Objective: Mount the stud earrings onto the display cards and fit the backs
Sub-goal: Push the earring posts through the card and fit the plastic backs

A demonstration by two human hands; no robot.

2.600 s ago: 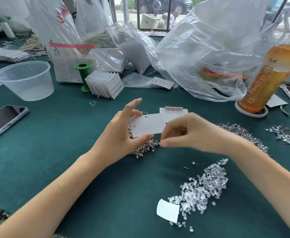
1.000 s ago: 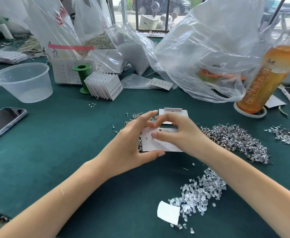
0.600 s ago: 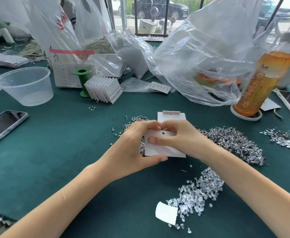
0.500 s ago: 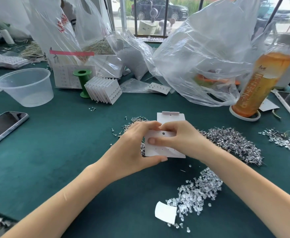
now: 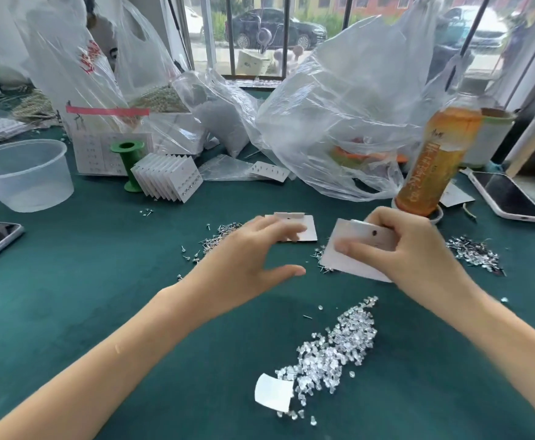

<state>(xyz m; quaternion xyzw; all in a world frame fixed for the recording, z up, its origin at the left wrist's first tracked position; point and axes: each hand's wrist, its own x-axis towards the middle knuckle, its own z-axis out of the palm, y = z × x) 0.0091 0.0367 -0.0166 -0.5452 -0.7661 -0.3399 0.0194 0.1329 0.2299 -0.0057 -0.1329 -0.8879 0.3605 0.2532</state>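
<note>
Hard to tell whether any studs sit in the display card (image 5: 348, 262): face blurred, one dark hole near its upper edge, far corner hidden behind the right hand (image 5: 409, 249), which pinches it by thumb and curled fingers, tilted above the green table (image 5: 101, 296). Under the card, only a few loose stud earrings (image 5: 323, 265) peeking out, the rest covered. Left hand (image 5: 247, 258) spread and relaxed, gripping nothing, fingertips blurred over a second card (image 5: 304, 233) lying flat, most of that card hidden. More studs (image 5: 215, 239) scattered left of that hand, another heap (image 5: 475, 252) partly behind the right wrist. Clear earring backs (image 5: 339, 347) heaped nearer the body, a small white scoop (image 5: 274, 396) at their near end. Behind, crumpled plastic bags (image 5: 339, 115), a tea bottle (image 5: 434, 163), a fanned stack of finished cards (image 5: 171, 177), a green spool (image 5: 126, 163), a clear tub (image 5: 22, 176). Phones cut off at both edges.
</note>
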